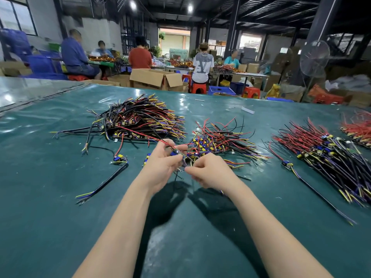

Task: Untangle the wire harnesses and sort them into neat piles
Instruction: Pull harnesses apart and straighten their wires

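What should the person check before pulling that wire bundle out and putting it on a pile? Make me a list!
1. Grip on the harness: left hand grips it, right hand pinches a wire end. Ok.
2. Harness free of the middle pile: cannot tell, wires overlap behind the hands.
3. Red wire clear of the left pile: not ok, it lies across that pile.
4. Right pile tidy for adding: ok, its wires lie the same way.
5. Bare table near the hands: ok.
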A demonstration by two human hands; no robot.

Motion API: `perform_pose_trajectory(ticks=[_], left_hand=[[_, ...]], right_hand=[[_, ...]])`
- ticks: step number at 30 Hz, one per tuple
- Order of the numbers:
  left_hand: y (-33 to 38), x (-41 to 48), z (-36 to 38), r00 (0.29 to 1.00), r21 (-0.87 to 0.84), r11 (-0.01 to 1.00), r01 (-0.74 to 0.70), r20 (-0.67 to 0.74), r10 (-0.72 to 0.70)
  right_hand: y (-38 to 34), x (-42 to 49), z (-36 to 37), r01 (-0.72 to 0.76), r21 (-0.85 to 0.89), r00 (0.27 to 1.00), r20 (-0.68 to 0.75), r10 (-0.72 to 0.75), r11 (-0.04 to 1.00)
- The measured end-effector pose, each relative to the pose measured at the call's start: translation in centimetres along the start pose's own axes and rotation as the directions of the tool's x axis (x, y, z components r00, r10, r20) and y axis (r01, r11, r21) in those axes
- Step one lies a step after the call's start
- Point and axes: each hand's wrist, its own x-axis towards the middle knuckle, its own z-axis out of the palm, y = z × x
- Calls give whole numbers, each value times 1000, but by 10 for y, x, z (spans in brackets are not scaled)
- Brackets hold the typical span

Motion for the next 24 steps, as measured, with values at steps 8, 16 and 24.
perform_pose_trajectory(ticks=[8,16,24], left_hand=[[2,3,-2,968,-184,971,-153,-224,110],[-3,4,-7,977,69,992,104,-192,-89],[-11,-1,16,964,-208,963,170,-166,-206]], right_hand=[[-7,0,6,87,288,993,53,-107,954],[9,-1,-5,-186,809,952,288,-101,557],[7,2,3,-110,810,993,118,22,576]])
